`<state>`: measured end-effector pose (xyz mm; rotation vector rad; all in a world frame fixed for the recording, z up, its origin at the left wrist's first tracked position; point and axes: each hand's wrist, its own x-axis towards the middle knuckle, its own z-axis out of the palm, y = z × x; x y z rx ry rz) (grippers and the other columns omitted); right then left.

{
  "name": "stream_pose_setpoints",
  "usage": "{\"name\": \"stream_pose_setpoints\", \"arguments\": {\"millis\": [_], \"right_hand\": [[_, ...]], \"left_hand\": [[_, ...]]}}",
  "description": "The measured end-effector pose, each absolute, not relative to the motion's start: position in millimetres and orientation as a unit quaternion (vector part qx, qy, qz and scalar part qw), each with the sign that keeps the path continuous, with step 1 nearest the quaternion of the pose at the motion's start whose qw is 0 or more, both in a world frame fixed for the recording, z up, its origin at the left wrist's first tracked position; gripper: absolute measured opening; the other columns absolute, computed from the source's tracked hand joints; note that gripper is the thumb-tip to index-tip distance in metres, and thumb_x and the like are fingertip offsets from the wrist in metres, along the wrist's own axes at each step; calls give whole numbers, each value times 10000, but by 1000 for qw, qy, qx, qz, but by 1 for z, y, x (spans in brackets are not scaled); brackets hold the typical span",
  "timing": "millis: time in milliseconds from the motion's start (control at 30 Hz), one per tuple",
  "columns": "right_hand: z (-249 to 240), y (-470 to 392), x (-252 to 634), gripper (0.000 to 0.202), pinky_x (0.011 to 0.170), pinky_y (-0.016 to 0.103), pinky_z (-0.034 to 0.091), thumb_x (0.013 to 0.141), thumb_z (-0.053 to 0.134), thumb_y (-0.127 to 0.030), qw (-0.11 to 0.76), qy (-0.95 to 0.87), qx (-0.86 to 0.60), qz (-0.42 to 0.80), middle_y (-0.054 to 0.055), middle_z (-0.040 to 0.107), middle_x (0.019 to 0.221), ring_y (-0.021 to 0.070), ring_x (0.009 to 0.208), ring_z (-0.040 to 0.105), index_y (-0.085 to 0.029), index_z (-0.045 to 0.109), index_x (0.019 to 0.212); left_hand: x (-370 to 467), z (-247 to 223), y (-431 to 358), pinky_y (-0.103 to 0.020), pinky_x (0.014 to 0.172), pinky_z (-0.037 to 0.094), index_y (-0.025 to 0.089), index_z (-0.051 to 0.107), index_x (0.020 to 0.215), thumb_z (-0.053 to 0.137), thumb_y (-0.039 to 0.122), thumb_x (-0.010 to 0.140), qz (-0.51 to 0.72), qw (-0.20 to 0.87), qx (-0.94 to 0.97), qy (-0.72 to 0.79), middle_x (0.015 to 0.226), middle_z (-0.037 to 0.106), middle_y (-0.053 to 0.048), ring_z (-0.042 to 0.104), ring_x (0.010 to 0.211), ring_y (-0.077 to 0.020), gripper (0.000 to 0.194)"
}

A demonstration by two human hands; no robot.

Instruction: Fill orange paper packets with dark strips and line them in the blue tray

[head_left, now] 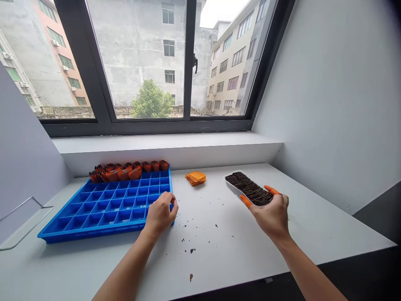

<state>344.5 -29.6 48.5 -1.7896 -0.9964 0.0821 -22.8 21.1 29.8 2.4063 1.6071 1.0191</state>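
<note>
My right hand [272, 213] grips the near end of a white plastic tub [233, 190], with orange finger covers on the thumb and a finger. The tub holds a tight row of thin dark pieces [249, 188]. My left hand [161, 213] is curled closed at the right edge of a blue divided tray [106, 230]; whatever its fingers hold, if anything, is hidden. Bundles of thin orange-and-dark pieces [123, 172] stand in the tray's rear compartments. Between the tray and the tub lies a stack of flat orange squares [196, 178].
Dark crumbs and flakes [192, 251] are scattered over the white table [238, 255]. A bent metal wire frame [26, 225] stands at the left. Behind the table are a white ledge [169, 143] and a window; a wall [332, 104] rises on the right.
</note>
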Motion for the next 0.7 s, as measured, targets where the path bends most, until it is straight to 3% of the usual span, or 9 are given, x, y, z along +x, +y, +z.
{"name": "stream_pose_setpoints", "arguments": {"millis": [267,500,600,700], "right_hand": [[9,-28,303,1088,1048,483,572,596,854,-792,482,-438,-753,95,195,428,1516,405,1336,565,-186,489,1423],[-5,-30,313,1050,1007,537,608,716,741,-819,391,-472,-785,93,235,378,1641,443,1365,593,-194,412,1494],[-9,-40,322,977,1138,590,530,788,712,-772,371,-522,-767,43,245,386,1659,461,1515,458,-190,408,1512],[-4,-55,333,870,1237,643,411,884,645,-727,328,-579,-746,-17,227,232,1753,459,1632,272,-204,414,1539]], "left_hand": [[-23,28,23,-273,561,352,216,569,919,514,213,1027,332,34,784,524,903,681,-13,573,613,-135,121],[-23,29,22,-273,561,354,222,575,925,500,229,1035,321,35,789,523,897,682,-30,597,632,-155,133],[-22,30,21,-272,564,364,222,576,922,503,229,1031,319,36,788,525,893,683,-30,602,636,-158,132],[-22,30,21,-273,568,366,220,581,924,507,221,1026,320,37,790,522,894,685,-29,601,636,-155,126]]}}
